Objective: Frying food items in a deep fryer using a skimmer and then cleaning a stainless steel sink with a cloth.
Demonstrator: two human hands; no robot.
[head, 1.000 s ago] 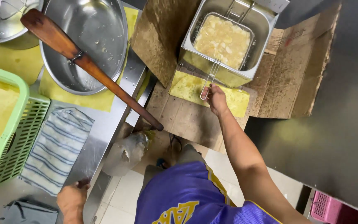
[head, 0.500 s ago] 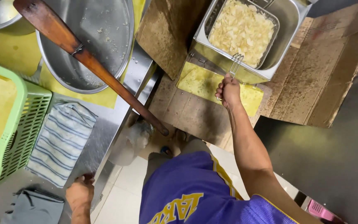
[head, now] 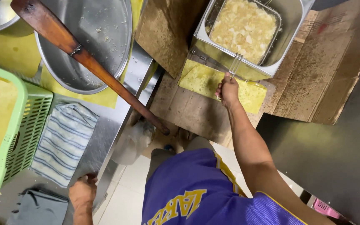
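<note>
From my seat, at seven o'clock, my left hand (head: 83,192) rests at the front edge of the steel surface (head: 105,137), fingers curled loosely over the rim; I cannot tell whether they grip it. Just beyond lie a striped cloth (head: 63,141) and a green basket (head: 5,137). A wooden paddle (head: 84,58) leans across the emptied steel bowl (head: 101,33). At one o'clock my right hand (head: 228,88) is clenched around the wire handle (head: 234,65) of the fry basket (head: 246,27), which sits in the fryer (head: 290,29), full of pale yellow pieces. I judge the frying well under way, draining not yet done.
</note>
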